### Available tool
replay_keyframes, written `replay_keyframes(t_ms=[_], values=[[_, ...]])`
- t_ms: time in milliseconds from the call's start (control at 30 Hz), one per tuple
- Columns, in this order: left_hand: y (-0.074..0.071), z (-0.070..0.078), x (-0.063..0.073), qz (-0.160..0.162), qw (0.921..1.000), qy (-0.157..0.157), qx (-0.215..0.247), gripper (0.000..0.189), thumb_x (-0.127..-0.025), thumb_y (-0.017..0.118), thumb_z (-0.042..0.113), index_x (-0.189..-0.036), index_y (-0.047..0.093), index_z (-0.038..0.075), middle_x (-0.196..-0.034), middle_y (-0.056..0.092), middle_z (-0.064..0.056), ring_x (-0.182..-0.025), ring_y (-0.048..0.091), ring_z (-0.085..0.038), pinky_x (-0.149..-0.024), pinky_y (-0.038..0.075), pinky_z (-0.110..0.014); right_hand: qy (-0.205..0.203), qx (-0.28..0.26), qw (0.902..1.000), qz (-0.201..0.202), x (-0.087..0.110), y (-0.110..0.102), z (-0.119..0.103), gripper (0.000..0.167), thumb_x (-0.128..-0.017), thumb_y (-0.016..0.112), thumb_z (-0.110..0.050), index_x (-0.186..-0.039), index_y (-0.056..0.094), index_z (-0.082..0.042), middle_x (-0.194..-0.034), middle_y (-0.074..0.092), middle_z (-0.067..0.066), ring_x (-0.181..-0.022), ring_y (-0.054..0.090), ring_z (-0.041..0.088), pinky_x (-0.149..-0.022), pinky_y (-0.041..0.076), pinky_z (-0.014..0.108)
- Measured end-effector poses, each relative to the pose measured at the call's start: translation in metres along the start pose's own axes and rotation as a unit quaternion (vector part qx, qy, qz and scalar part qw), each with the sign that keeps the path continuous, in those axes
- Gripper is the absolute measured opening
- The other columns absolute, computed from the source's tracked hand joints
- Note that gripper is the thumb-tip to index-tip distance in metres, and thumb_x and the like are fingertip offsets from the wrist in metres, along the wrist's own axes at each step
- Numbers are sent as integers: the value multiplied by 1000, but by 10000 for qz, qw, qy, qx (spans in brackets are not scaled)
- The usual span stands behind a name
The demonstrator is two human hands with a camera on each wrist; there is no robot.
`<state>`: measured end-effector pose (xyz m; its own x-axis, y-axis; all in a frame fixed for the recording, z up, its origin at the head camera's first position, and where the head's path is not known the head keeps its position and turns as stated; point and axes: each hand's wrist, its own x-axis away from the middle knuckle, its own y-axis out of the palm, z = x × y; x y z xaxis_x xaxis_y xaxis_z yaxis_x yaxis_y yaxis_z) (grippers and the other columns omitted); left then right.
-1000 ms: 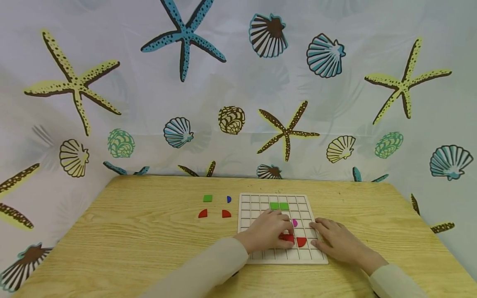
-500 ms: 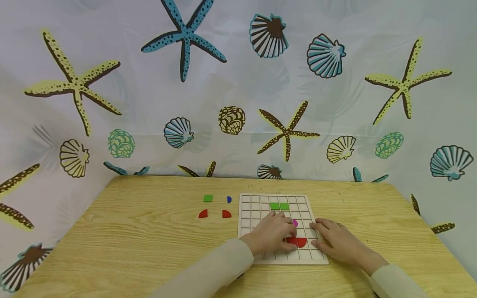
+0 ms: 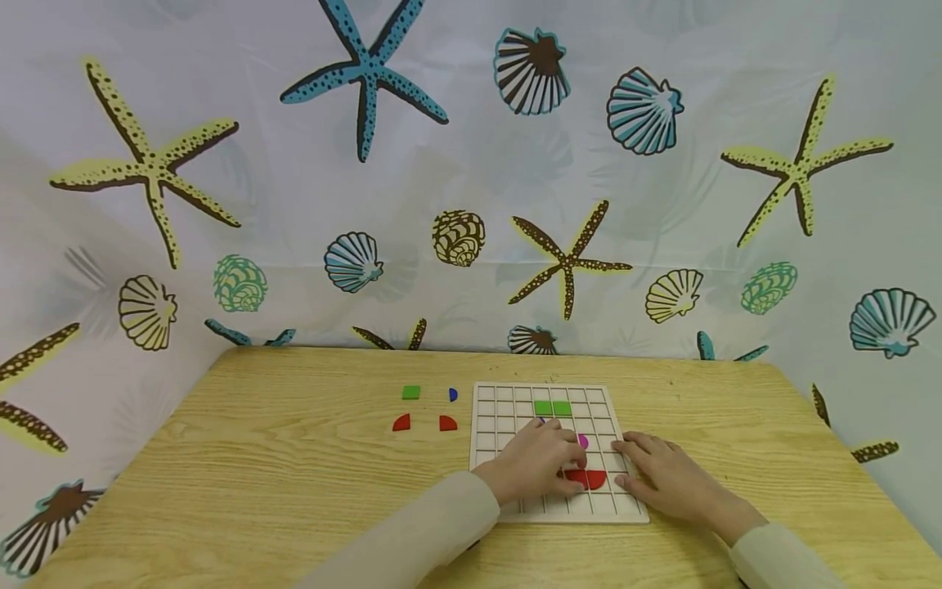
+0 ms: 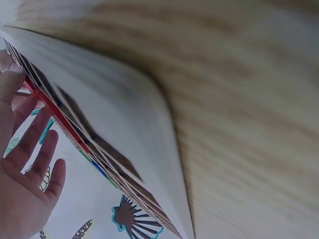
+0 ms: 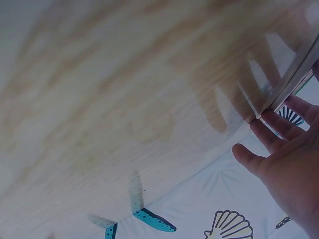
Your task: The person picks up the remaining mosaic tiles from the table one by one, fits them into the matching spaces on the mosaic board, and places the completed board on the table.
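My left hand [image 3: 533,460] is over the pale gridded board [image 3: 508,516], thumb and index finger pinching a red quarter-circle tile [image 3: 577,474]. That tile sits in a square directly beside another red rounded tile [image 3: 597,480]. In the left wrist view the thumb and index fingertip meet at the red tile's end [image 4: 31,85], while the other fingers stretch out above the board. My right hand [image 3: 668,476] rests with spread fingers at the board's right edge. A magenta rounded tile [image 3: 583,441] shows past my left fingers, and a sliver of blue peeks out by the fingertips.
Two green square tiles [image 3: 552,407] lie in the board's upper rows. Left of the board on the wooden table [image 3: 294,458] are a green square [image 3: 410,393], a blue half-circle [image 3: 453,394] and two red quarter-circles [image 3: 401,422]. A patterned curtain [image 3: 456,147] hangs behind.
My left hand has shifted slightly right, bringing the red tile up against the other red one. A bit of blue now shows at its fingertips. My right hand has stayed in place.
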<state>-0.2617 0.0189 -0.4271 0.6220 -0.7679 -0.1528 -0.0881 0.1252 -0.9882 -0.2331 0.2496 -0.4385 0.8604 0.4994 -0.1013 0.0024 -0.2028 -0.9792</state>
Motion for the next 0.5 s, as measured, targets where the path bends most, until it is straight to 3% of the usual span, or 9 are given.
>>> replay_keyframes(t_ms=[500], values=[[1,-2,0,3,10000,36,-34,21,-79,64,47,-92,67,31,-97,62,13,-88,49,-8,-76,37,-25,43,41,10000,-5,0,2,1,51,-91,49,-41,-131,49,-10,-134,46,15,-122,44,34,-97,34,55]])
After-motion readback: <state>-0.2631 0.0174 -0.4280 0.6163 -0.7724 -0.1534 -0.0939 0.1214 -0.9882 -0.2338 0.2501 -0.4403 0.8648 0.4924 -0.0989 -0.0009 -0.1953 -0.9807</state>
